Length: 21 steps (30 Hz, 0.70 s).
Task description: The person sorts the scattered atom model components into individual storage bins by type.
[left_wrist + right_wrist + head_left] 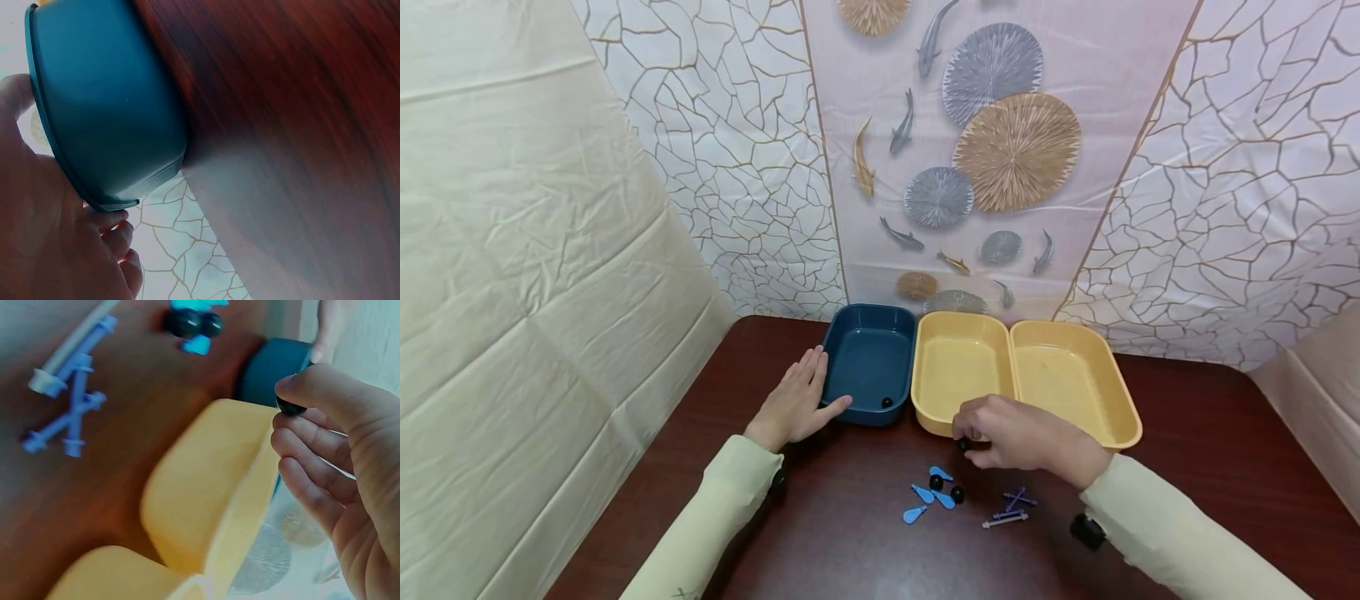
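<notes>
Your right hand (1006, 429) pinches black ball (291, 409); blue tray (868, 357) lies left of it, nearer your left hand (793, 402), spread at tray's rim.

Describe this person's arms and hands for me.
The left sleeve and right sleeve are long and pale, faintly green. A black device shows by the left one, another by the right. The left sleeve bears a small green mark. The left hand and right hand wear no gloves.

blue tray (867, 358): smooth plastic | held ball (292, 408): glossy | tabletop (842, 533): glossy wood-look | drape (535, 267): creased cloth
</notes>
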Each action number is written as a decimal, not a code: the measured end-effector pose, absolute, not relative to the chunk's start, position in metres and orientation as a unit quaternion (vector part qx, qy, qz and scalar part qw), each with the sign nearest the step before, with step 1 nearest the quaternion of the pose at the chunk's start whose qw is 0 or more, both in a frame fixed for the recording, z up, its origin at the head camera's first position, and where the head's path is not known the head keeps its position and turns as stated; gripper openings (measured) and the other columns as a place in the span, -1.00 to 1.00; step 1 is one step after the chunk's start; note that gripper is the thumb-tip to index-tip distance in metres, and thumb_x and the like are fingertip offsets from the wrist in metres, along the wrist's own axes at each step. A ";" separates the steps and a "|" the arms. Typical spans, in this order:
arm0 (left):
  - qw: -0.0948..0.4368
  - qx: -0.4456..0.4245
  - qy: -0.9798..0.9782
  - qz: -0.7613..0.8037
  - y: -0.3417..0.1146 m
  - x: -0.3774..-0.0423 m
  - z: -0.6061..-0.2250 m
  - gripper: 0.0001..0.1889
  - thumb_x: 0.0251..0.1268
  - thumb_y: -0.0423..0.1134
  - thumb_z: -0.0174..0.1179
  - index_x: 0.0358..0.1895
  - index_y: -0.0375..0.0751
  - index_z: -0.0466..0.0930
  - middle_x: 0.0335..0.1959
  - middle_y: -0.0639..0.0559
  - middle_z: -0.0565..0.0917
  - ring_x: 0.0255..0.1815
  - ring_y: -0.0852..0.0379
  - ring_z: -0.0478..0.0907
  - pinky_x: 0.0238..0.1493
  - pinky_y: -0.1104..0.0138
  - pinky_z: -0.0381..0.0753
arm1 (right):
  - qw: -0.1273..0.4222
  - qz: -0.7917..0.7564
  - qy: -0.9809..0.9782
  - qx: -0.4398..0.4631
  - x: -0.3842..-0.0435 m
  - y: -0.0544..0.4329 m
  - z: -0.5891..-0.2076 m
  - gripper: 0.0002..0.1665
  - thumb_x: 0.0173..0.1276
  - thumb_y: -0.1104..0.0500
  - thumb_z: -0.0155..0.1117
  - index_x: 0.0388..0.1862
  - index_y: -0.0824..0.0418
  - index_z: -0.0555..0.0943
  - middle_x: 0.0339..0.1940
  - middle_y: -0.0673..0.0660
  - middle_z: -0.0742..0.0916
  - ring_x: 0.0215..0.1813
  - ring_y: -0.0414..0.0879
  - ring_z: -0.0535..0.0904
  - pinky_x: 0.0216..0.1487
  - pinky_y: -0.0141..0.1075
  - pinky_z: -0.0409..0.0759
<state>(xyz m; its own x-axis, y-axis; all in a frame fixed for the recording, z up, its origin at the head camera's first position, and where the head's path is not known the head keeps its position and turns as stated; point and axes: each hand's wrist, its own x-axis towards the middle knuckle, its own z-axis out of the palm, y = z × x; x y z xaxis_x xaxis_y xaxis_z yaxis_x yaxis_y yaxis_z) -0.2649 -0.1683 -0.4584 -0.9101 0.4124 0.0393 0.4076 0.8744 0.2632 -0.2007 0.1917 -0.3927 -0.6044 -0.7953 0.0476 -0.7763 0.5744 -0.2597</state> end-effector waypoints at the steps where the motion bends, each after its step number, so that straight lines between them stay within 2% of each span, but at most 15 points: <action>1: 0.009 0.212 0.968 0.134 -0.168 -0.265 -0.459 0.02 0.57 0.35 -0.04 0.70 -0.42 -0.10 0.77 -0.29 -0.08 0.79 -0.27 -0.12 0.75 -0.13 -0.01 | 0.034 -0.127 0.886 -0.444 -0.203 0.190 -0.390 -0.87 0.29 0.26 0.53 -0.20 0.10 0.77 -0.32 -0.08 0.72 -0.29 -0.29 0.59 -0.25 -0.48 0.64; 9: 0.011 0.213 0.968 0.134 -0.167 -0.265 -0.459 0.02 0.57 0.35 -0.05 0.70 -0.42 -0.11 0.77 -0.29 -0.08 0.79 -0.27 -0.12 0.75 -0.13 -0.01 | -0.004 -0.120 0.880 -0.460 -0.224 0.175 -0.368 -0.89 0.28 0.28 0.51 -0.25 0.14 0.75 -0.32 -0.03 0.74 -0.27 -0.17 0.63 -0.20 -0.38 0.67; 21: 0.014 0.211 0.968 0.138 -0.168 -0.266 -0.460 0.03 0.57 0.34 -0.04 0.71 -0.40 -0.13 0.78 -0.28 -0.10 0.80 -0.26 -0.14 0.76 -0.13 -0.04 | -0.014 -0.127 0.884 -0.450 -0.253 0.147 -0.357 -0.92 0.33 0.25 0.48 -0.21 0.15 0.77 -0.27 0.04 0.78 -0.21 -0.09 0.68 -0.13 -0.33 0.70</action>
